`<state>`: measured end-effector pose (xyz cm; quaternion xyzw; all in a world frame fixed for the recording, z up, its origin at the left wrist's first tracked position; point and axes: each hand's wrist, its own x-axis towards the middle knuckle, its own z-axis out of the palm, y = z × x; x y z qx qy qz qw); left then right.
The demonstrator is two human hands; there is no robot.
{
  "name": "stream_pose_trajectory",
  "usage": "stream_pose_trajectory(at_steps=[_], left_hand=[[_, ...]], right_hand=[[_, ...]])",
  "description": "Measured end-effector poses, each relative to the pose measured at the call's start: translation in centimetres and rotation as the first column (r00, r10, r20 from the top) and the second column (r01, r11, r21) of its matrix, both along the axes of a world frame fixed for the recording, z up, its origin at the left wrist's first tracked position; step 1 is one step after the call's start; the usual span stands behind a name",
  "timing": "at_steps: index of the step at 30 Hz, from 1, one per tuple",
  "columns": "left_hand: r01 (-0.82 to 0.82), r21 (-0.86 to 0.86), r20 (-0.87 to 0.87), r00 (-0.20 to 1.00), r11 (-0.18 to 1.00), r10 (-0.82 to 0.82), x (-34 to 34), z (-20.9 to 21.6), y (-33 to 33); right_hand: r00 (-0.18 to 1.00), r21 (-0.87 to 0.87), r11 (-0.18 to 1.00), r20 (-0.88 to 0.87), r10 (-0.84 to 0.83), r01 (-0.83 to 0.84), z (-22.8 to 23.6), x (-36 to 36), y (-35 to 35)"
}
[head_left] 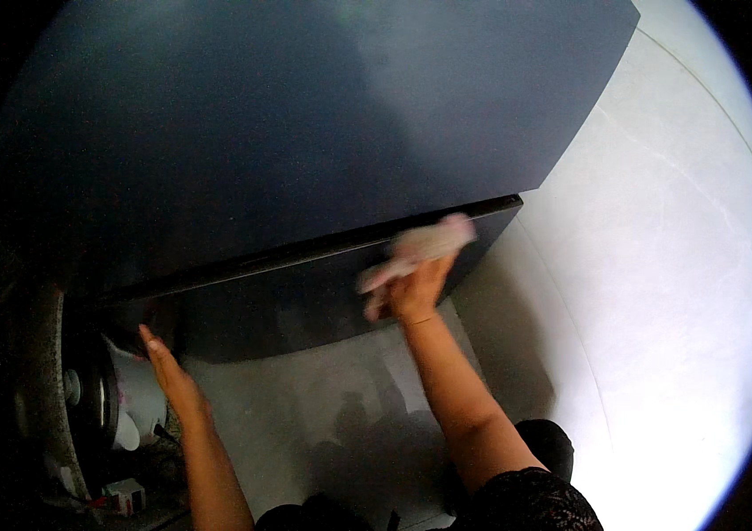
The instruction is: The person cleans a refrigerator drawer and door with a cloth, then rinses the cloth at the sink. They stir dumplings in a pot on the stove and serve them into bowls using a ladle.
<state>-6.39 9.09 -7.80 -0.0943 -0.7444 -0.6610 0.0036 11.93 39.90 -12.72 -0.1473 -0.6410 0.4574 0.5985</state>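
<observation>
White pot (141, 389) is sitting by my left hand (180, 385), dark lid (109, 389) hiding the insides. That hand's reaching up, fingers straight. Right hand (418, 296) is clutching a blurry pinkish cloth (433, 243) near the lower door panel (305, 305)'s top-right corner.

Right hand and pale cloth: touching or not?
Touching. The head view shows the pale cloth bunched in the right hand, blurred but with no gap between them.

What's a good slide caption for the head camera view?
Right hand grips a pale cloth before a dark panelled front; the open left hand is near a white pot.
</observation>
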Motion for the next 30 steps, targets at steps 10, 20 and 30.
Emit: stream_pose_trajectory(at_steps=[10, 20, 30], left_hand=[[-0.071, -0.172, -0.18, 0.983, 0.983, 0.04, -3.4, -1.9, 0.3], [0.186, -0.17, -0.115, 0.972, 0.968, -0.207, 0.5, -0.1, -1.7], [0.006, 0.177, -0.09, 0.996, 0.984, 0.01, 0.8, 0.8, 0.0]], right_hand=[[0.812, -0.471, 0.681, 0.152, -0.564, 0.561, -10.9, 0.7, 6.7], [0.829, -0.885, -0.05, -0.413, -0.378, -0.464, -21.6, -4.6, -6.8], [0.881, -0.798, 0.451, -0.197, 0.43, -0.399, -0.1, -5.3, -20.3]])
